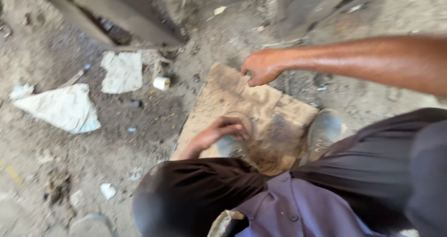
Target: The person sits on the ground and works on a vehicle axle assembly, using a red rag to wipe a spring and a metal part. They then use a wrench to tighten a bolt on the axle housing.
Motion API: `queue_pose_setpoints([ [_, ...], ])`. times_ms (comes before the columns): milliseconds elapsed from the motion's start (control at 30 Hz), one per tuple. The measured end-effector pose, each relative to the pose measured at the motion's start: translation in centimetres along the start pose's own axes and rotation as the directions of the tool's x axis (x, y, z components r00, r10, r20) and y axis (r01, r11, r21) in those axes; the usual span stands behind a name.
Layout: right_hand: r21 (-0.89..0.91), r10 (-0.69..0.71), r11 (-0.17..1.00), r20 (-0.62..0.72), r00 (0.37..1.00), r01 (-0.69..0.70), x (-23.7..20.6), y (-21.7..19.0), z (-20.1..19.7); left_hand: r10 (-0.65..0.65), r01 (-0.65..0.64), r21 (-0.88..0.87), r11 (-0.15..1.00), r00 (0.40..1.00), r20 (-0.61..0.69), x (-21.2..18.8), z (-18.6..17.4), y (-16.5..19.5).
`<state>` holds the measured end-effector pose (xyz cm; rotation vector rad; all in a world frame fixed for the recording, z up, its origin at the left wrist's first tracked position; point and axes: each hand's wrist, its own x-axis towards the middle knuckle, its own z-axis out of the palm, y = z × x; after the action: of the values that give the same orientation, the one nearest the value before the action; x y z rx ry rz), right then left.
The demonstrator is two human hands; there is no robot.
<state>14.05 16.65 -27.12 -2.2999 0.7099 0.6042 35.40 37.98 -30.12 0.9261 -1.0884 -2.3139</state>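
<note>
A worn brown cardboard sheet [274,106] lies on the dusty ground in front of my knees. My left hand [222,129] reaches down from my dark sleeve, its fingers curled over the rim of a round grey object [231,147] that rests on the cardboard. My right hand [261,67] stretches in from the right to the sheet's far edge. Its thumb and fingers pinch a raised flap there. The picture is blurred, so the exact grips are hard to make out. My dusty shoe [324,130] stands on the cardboard's right edge.
Crumpled white paper [63,107] and a flat white scrap [123,71] lie to the left, with a small white roll [161,82] beside them. A grey metal beam [111,18] runs across the top left. Small litter dots the dirt.
</note>
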Motion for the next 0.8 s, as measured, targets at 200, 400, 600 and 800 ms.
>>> queue_pose_setpoints([
  [200,0.066,0.227,0.972,0.014,0.974,-0.227,-7.5,5.4,3.6,-0.007,-0.024,0.408,0.912,0.997,0.074,2.6,1.9,10.7],
  [400,0.044,0.314,0.948,0.016,0.949,-0.314,-12.2,9.4,4.5,-0.207,0.151,0.802,0.578,0.978,-0.035,6.1,5.4,19.6],
  [600,-0.145,0.294,0.942,-0.075,0.953,-0.302,-14.7,12.2,3.6,-0.059,0.028,0.990,0.139,0.998,-0.020,13.2,4.7,24.2],
  [800,-0.250,0.258,0.929,-0.087,0.962,-0.272,-14.7,14.0,3.7,0.015,0.236,0.790,-0.565,0.961,-0.277,21.6,3.1,25.9],
])
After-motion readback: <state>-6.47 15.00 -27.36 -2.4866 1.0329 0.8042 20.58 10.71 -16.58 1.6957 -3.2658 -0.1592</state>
